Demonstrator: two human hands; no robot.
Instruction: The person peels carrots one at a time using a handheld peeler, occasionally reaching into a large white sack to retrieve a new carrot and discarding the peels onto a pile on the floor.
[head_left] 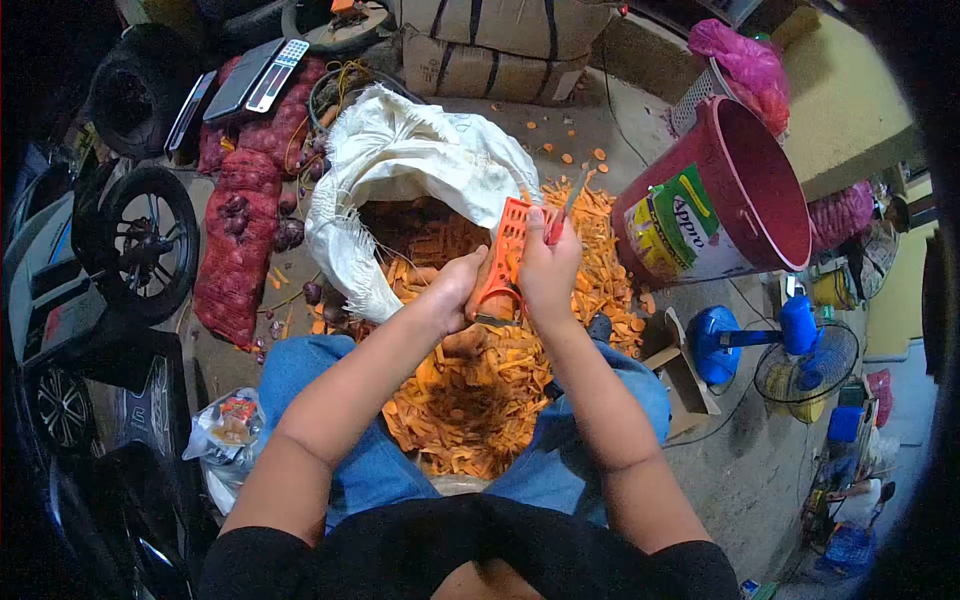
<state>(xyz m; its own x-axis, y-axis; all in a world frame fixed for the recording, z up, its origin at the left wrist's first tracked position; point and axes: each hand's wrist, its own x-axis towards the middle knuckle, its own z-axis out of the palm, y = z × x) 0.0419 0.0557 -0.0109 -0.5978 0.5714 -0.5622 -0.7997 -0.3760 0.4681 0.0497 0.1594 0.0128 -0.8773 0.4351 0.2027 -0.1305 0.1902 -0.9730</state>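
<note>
My left hand [455,290] grips a carrot [489,283], which shows between my two hands. My right hand [545,268] holds an orange peeler [508,240] against it, its frame standing up above my fingers. Both hands are raised over a heap of orange carrot peelings [470,390] that lies on the floor between my knees. Just beyond my hands an open white sack [400,160] holds more carrots [420,240].
A red bucket [720,210] lies tilted at the right. Red mesh bags of onions [240,230] lie at the left beside a wheel [145,240]. A blue fan [790,350] stands on the floor at the right. Cardboard boxes [500,45] sit at the back.
</note>
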